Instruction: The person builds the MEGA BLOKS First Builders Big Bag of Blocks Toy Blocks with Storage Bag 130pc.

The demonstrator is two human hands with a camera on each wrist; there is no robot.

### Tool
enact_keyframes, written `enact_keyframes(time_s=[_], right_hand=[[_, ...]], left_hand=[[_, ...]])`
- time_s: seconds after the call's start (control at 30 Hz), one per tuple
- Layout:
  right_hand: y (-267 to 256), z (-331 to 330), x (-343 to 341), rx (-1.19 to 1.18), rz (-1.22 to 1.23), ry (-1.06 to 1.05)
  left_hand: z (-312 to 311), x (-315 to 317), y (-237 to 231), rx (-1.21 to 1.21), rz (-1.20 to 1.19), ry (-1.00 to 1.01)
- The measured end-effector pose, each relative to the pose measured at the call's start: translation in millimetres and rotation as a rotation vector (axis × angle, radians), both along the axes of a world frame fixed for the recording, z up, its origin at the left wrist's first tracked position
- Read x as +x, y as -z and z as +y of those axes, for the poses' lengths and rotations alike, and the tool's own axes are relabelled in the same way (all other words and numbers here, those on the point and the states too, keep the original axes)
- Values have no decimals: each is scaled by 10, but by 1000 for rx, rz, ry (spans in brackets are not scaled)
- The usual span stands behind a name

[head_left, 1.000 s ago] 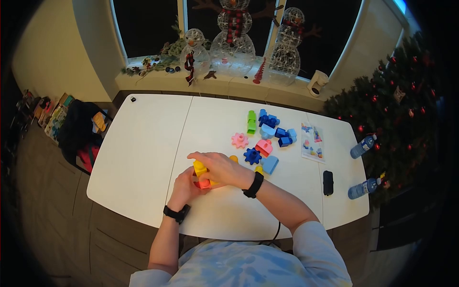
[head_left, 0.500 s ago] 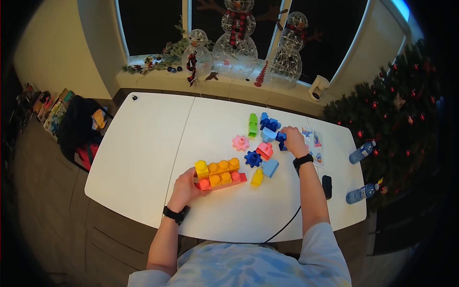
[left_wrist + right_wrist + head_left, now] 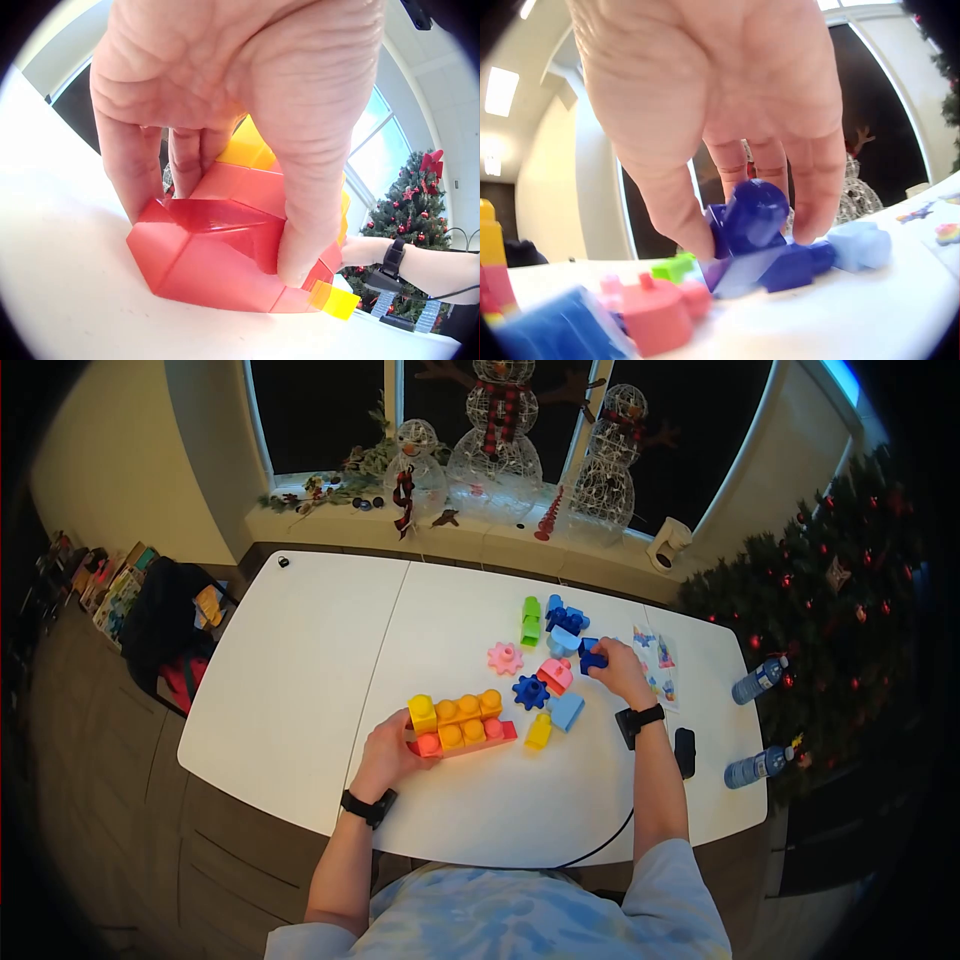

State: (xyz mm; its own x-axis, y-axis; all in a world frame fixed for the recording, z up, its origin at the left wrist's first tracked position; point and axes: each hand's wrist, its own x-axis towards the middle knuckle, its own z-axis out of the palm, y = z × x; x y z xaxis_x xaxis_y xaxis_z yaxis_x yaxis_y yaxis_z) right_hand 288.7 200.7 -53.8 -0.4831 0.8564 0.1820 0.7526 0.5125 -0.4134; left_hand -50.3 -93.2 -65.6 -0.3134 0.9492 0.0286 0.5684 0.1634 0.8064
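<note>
Assembly of joined plastic blocks, red and coral below with yellow and orange above (image 3: 462,736), sits centre-left of the frame on the white counter (image 3: 290,680). Left hand (image 3: 386,758): grip clamped on its left end, thumb on a glossy red angled face (image 3: 225,225), fingers over the far side. Right hand (image 3: 625,674): grip clamped on a dark blue plastic block with a rounded peg (image 3: 591,656), right of centre; whether it is clear of the counter, cannot tell.

Progress: one multi-block unit is together, seams closely aligned in the head view. Loose stock lies right of it, unattached to it: yellow peg-topped block (image 3: 538,731), light blue block (image 3: 567,712), dark blue toothed gear (image 3: 531,692), coral arched block (image 3: 555,676), pale pink gear (image 3: 505,658), and farther up, a bright green piece (image 3: 531,621), a light blue arched block (image 3: 563,643) and a dark blue cluster (image 3: 566,617). Number of pieces in the cluster: cannot tell. Judgement: joining is partly done; how many loose pieces belong in it is undetermined.

Materials: smooth, hard-looking plastic throughout. Studs are domed; the red end has flat facets meeting at sharp edges and reflects highlights. Gears have blunt, rounded teeth around a central peg. Printed sheet (image 3: 667,652), right of the pieces, looks flat and shiny.
</note>
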Motion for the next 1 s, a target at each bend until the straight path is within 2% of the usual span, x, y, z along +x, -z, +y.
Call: enact_keyframes(time_s=[0.03, 0.1, 0.17, 0.23, 0.3, 0.33, 0.4, 0.6, 1.0], right_hand=[[-159, -102, -84, -1, 0, 1], [-639, -438, -402, -1, 197, -193], [-1043, -850, -749, -273, 321, -273], [-1115, -1110, -1046, -243, 365, -472], [-1048, -1302, -1283, -233, 307, -604], [-983, -1364, -1382, -232, 309, -606], [-810, -1424, -1559, -90, 306, -722], [-724, -1472, -1699, -231, 257, -751], [-678, -1446, -1735, -178, 167, -731]], left_hand=[[-5, 6, -11, 1, 20, 4], [10, -14, 74, 7, 28, 8], [15, -21, 109, 15, 37, 18], [23, -18, 100, 67, -10, 36], [20, -6, 74, 58, -38, 35], [10, -6, 62, 49, -68, 25], [5, -17, 75, 56, -36, 21], [14, -5, 40, 15, -36, 7], [13, -22, 84, -12, 5, 17]])
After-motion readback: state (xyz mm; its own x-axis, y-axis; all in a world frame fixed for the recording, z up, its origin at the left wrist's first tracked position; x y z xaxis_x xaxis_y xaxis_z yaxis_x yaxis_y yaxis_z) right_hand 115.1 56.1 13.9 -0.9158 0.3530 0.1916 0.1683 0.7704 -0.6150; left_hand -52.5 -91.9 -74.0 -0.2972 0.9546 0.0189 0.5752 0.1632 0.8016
